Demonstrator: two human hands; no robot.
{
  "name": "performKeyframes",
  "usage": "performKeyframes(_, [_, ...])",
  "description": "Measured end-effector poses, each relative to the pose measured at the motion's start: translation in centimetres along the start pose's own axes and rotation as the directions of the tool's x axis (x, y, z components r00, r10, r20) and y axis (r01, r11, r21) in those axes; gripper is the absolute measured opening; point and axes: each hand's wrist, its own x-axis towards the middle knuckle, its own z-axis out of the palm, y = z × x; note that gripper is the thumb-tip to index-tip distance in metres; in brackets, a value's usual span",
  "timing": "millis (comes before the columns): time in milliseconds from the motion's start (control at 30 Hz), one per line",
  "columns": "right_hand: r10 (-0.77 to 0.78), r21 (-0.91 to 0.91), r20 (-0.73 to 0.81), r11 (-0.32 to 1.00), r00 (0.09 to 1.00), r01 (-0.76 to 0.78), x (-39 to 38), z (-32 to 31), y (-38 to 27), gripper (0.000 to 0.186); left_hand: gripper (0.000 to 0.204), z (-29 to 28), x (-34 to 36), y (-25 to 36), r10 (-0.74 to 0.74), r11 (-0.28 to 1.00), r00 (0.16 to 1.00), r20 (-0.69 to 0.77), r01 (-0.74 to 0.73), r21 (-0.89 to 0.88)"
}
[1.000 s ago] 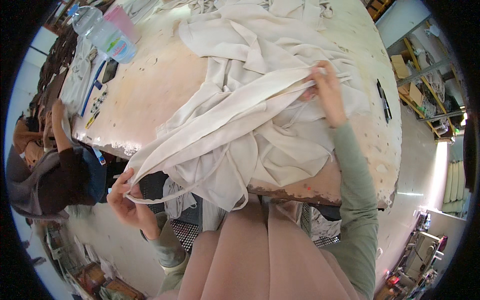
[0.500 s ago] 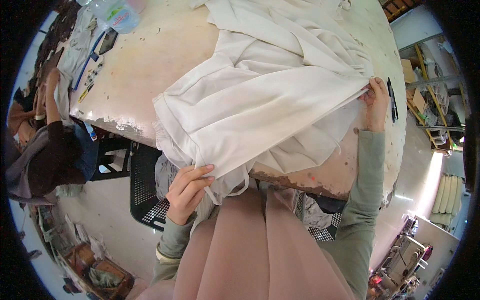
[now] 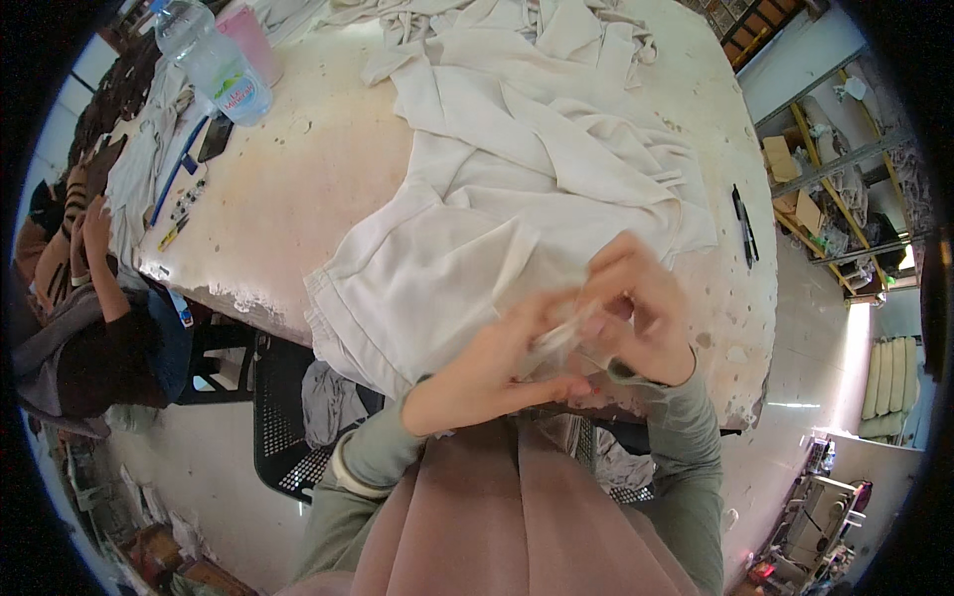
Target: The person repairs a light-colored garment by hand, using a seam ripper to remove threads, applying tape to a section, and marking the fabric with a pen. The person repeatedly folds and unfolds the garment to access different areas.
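Observation:
A cream-white garment (image 3: 497,179) of thin cloth lies spread in folds over the table, its gathered band at the near left. Over its near right part, close to the table's front edge, my two hands have come together. My left hand (image 3: 487,372) reaches rightward with the thumb stretched out below; its fingertips are smeared by motion. My right hand (image 3: 641,313) has its fingers curled, also blurred, around what looks like a bit of the pale cloth. Between the hands, a whitish strip of cloth shows only as a blur.
A plastic bottle (image 3: 214,65) and a pink cup (image 3: 248,45) stand at the far left, near a dark phone (image 3: 215,137). A black pen (image 3: 743,226) lies on the right. Below the table edge is a black crate (image 3: 278,417) holding grey cloth. Another person (image 3: 99,318) is at the left.
My right hand has come from the far right toward my left hand, which moved rightward. The garment's stretched edge has dropped from between them and the cloth lies looser.

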Motion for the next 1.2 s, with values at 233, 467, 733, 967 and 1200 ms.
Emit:
performKeyframes(233, [0.28,0.296,-0.761,0.953,0.585,-0.07,1.6,-1.4,7.0,0.016,0.037,-0.6,0.1,-2.6,-0.203,0.938,0.921,0.332,0.28,-0.205])
performKeyframes(467, [-0.593,-0.442,-0.236,0.771,0.77,0.458,-0.2,3.6,7.9,0.009,0.041,0.7,-0.1,-5.0,-0.191,0.882,0.962,-0.196,0.08,-0.465])
performKeyframes(733, [0.48,0.553,-0.12,0.759,0.869,-0.344,-0.8,5.8,7.3,0.017,0.022,1.7,0.3,-4.6,-0.184,0.981,0.946,-0.267,0.193,0.005])
performKeyframes(967, [0.405,0.588,-0.127,0.766,0.906,-0.26,-0.9,7.2,7.4,0.017,0.027,1.4,0.4,-5.5,0.124,0.963,0.957,-0.264,-0.052,0.266])
performKeyframes(1200, [0.322,0.214,-0.416,0.944,0.85,-0.252,-1.6,8.6,7.2,0.012,0.031,3.4,0.4,-3.6,-0.269,0.963,0.832,-0.484,0.244,-0.117])
